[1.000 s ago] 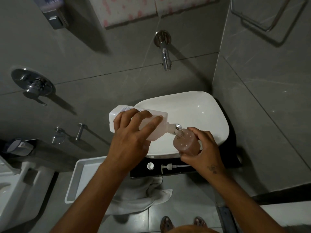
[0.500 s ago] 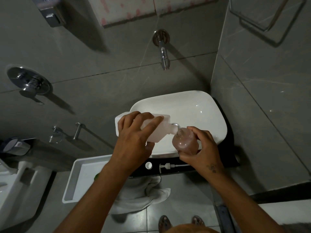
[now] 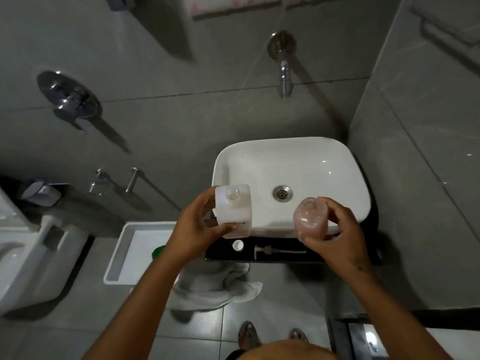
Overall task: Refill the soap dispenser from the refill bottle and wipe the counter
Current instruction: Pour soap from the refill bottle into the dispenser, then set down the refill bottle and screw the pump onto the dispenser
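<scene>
Soap already fills the dispenser [image 3: 310, 220] gripped in the right hand [image 3: 335, 229], the left hand [image 3: 200, 229] clasps the upright refill bottle [image 3: 233, 210], while pump [image 3: 270, 250], cap [image 3: 238, 245] and tabletop [image 3: 285, 257] wiping below both hands remain.

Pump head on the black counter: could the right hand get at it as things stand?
Probably not right away. The pump head lies uncovered just below the right hand, but that hand is clasped around the soap dispenser, which would need setting down first.
</scene>
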Demonstrator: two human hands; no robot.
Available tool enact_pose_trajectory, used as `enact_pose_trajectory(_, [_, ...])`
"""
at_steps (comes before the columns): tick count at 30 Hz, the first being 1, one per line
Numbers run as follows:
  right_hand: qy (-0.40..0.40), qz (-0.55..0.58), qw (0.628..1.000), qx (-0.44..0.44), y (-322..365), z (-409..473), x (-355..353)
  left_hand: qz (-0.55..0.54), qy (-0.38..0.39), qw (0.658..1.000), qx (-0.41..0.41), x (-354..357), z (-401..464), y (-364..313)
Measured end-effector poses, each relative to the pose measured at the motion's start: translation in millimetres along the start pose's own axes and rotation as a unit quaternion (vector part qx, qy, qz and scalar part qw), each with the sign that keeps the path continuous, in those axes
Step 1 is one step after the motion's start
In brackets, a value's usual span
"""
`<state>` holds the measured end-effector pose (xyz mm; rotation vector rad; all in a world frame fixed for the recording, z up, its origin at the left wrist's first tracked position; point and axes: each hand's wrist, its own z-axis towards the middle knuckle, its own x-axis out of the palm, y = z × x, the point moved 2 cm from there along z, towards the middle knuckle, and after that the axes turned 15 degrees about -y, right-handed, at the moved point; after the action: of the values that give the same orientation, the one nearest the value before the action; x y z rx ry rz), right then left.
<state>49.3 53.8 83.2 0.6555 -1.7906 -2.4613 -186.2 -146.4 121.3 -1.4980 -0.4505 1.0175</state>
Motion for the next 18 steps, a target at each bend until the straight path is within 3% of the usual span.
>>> enact_pose_trajectory(8, [0.032, 0.002, 0.999, 0.044, -29, -10, 11, 0.062, -0.032, 0.988, -0.135, -48, -13, 101])
enact_pose_trajectory(18, [0.051, 0.008, 0.997, 0.065, -40, -16, 15, 0.096, -0.014, 0.983, -0.155, -37, 3, 149])
